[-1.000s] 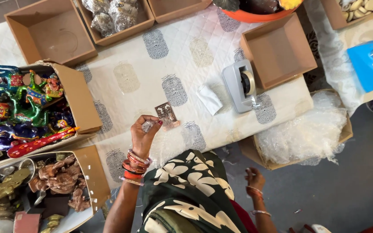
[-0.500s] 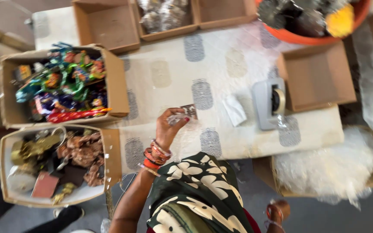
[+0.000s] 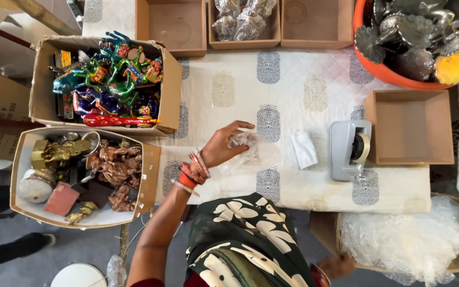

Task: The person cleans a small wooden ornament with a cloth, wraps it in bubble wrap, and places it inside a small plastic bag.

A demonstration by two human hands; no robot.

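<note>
**A:** Where are the hands, and what do they hold?

**B:** The left hand (image 3: pixel 224 146), bangles at the wrist, reaches over a white patterned tablecloth (image 3: pixel 293 79). Its fingers are curled loosely onto a piece of clear wrap (image 3: pixel 248 151) lying on the cloth near the table's front edge. Something small may sit inside the wrap, but it is too blurred to tell. The right hand (image 3: pixel 336 266) hangs low beside the body, below the table edge, partly cut off; I cannot tell whether it is open or closed, or holding anything.

**A:** How much open room is there?

**B:** The middle of the cloth is bare. Just right of the wrap lies one folded white paper (image 3: pixel 305 149), then one grey tape dispenser (image 3: pixel 349 150), with one empty shallow cardboard box (image 3: pixel 411 127) touching it.

**A:** And the edges?

**B:** Three small boxes line the far edge, their tops cut off: two empty, the middle box (image 3: pixel 245 24) holding wrapped bundles. At the far right, an orange tub (image 3: pixel 378 72) of dark metal pieces is cropped by the frame. On the left stand two cartons: one carton of bright painted figurines (image 3: pixel 107 79), too tangled to count, and a white-lined carton of brass and copper figures (image 3: pixel 81 175). Lower right, a box of bubble wrap (image 3: pixel 405 239) sits below the table.
</note>
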